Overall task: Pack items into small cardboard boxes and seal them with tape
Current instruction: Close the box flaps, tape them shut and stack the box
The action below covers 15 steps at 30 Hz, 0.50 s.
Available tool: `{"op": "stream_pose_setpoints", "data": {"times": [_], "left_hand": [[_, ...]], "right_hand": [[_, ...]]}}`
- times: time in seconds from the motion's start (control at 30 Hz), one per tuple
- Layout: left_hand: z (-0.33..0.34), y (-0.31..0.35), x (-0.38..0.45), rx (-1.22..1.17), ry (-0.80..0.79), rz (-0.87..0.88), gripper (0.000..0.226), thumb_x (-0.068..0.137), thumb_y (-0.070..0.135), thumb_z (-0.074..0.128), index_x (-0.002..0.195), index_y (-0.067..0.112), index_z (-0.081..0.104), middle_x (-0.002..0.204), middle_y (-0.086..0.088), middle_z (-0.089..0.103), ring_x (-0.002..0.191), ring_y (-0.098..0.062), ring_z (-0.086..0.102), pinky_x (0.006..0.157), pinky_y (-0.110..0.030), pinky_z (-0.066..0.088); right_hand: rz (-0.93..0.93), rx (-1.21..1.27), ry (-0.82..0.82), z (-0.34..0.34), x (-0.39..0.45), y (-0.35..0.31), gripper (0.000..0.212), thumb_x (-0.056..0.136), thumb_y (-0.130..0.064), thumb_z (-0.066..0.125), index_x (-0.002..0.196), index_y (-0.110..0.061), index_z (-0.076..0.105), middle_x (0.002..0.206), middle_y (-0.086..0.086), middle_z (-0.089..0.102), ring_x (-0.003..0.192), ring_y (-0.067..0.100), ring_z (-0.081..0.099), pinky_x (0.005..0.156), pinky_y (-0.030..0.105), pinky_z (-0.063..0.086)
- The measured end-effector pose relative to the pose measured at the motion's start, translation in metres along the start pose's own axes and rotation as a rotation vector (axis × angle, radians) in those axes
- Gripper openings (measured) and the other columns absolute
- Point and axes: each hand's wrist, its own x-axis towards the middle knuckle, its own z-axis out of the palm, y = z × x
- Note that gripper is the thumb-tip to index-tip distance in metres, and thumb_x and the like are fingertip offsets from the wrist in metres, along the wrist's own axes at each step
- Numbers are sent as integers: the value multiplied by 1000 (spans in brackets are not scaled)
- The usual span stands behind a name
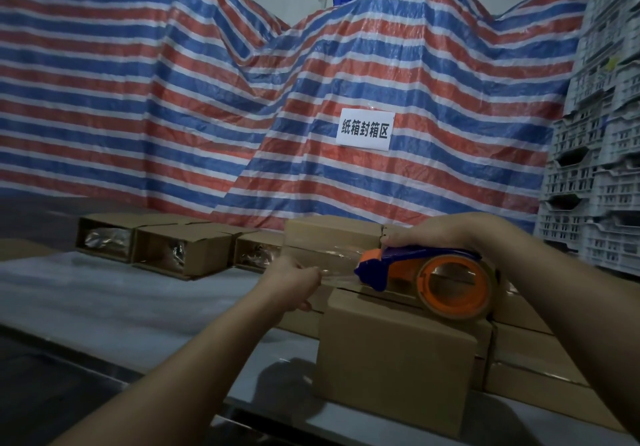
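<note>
A closed brown cardboard box (394,355) stands at the near edge of the table. Just above its top my right hand (446,231) grips a blue and orange tape dispenser (429,272) with a roll of clear tape. My left hand (294,277) pinches the free end of the clear tape (337,272), stretched out leftward from the dispenser's mouth. Behind the dispenser stands another closed box (329,241).
Three open boxes (180,248) lie on their sides at the back left, with clear-wrapped items inside. More closed boxes (533,352) are stacked on the right. The white table (114,300) runs leftward. A striped tarp (242,99) hangs behind, and white plastic crates (595,168) are stacked at far right.
</note>
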Motion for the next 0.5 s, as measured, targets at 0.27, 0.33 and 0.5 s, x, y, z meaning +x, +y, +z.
{"op": "stream_pose_setpoints", "data": {"times": [0.27,0.33,0.5], "left_hand": [[7,-14,-10,-432,-157,-190,9,97,12,51,101,6,55,76,-5,62,57,-16,65,51,-26,53],[11,-21,-14,-480,-177,-224,8,97,13,50,99,9,56,74,-4,60,56,-14,62,55,-27,55],[30,-32,-15,-401,-201,-290,17,97,28,55,102,12,59,88,-8,60,73,-17,52,60,-26,43]], "right_hand": [[22,-101,-13,3,1,-10,44,95,-63,51,102,-21,58,59,-6,72,49,5,66,47,15,49],[24,-134,-5,3,1,-11,44,94,-65,52,100,-21,59,59,-6,72,49,5,66,50,18,50],[-13,-123,-15,4,3,-8,42,94,-65,52,99,-24,62,62,-7,73,51,5,67,47,15,50]]}}
